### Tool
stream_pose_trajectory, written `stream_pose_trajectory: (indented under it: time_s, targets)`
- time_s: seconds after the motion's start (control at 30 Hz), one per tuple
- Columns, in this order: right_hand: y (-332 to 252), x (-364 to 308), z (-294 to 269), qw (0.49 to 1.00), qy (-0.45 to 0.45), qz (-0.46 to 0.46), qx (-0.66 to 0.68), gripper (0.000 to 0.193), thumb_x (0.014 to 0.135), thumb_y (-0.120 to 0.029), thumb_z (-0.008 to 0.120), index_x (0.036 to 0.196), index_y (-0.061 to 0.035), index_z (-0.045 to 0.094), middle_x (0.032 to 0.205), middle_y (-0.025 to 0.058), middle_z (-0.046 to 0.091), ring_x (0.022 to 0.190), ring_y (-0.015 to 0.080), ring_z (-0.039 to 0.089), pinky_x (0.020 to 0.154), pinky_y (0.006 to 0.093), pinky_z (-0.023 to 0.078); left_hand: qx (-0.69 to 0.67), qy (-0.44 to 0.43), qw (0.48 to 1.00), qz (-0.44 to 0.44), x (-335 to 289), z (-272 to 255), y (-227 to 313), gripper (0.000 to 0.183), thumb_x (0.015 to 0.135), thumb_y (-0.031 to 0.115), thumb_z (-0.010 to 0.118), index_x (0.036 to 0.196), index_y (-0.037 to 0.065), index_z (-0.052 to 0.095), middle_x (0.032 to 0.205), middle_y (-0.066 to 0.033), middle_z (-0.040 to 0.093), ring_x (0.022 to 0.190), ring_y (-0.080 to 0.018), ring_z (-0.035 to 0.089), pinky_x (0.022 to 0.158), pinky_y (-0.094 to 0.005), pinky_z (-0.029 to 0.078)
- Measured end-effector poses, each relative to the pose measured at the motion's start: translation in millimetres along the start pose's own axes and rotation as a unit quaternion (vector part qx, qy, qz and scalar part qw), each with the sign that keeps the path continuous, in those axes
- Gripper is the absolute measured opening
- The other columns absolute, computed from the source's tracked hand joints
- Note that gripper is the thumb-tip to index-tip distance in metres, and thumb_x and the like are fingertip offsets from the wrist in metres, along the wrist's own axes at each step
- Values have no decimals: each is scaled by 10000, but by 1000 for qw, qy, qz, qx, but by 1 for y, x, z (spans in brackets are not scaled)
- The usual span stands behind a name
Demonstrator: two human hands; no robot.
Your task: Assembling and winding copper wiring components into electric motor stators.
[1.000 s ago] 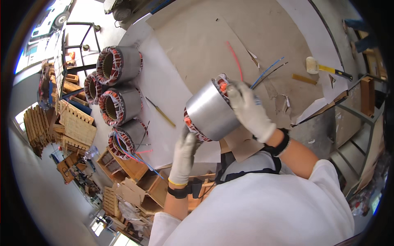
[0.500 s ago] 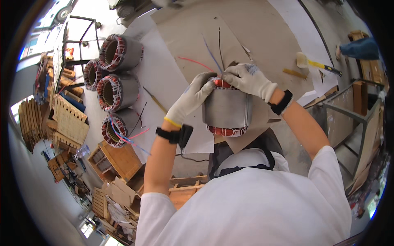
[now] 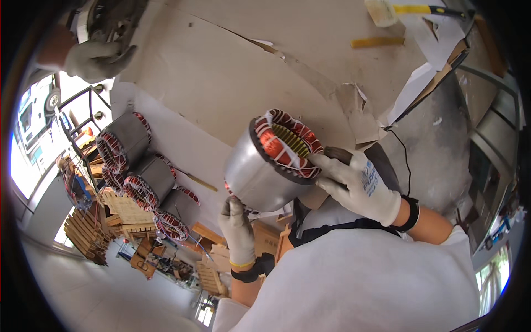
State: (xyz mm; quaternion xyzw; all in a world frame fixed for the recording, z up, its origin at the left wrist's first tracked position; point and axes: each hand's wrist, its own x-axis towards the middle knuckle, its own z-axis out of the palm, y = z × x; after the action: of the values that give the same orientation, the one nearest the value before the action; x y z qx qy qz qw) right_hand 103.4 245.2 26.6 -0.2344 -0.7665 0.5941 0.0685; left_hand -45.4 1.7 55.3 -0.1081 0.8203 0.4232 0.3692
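Note:
A grey metal motor stator [image 3: 257, 174] is held tilted in front of me, its red windings laced with white cord and its bore facing up to the right. My right hand [image 3: 354, 182], in a white glove, grips the upper winding end, fingers over the rim by the bore. My left hand [image 3: 238, 229], also gloved, has its fingertips closed at the stator's lower left end, where a bit of red winding shows. Whatever those fingertips pinch there is mostly hidden. The coloured leads are out of sight.
More wound stators [image 3: 157, 177] stand at the left edge of the paper-covered table [image 3: 232, 83], near a thin stick-like tool [image 3: 196, 180]. A mallet [image 3: 381, 12] and a yellow strip [image 3: 377, 42] lie far right. Another person's gloved hand [image 3: 99, 60] reaches in at far left.
The stator has been lifted and tipped, so its bore now shows. My right hand shifted to its right rim, my left to its lower end. My view turned; another person's hand appeared.

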Motion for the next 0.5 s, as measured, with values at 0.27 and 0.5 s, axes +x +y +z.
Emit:
stream_pose_trajectory:
  time_s: [0.27,0.5]
  targets:
    - [29,32,8,997,-24,-45,-54,319,742,-158,723,1038,-43,693,937,161,673,889,339,614,793,404,467,-74,54,996,3,26,15,26,514,1003,455,434,1149,-24,549,1062,-114,651,958,-174,622,866,-297,455]
    - [23,44,12,995,-7,-55,-78,353,748,-214,727,1079,-105,673,959,92,686,888,296,613,783,398,485,50,52,994,86,1,9,-7,779,939,612,439,1230,-105,523,1147,-164,619,1099,-226,565,986,-365,399]
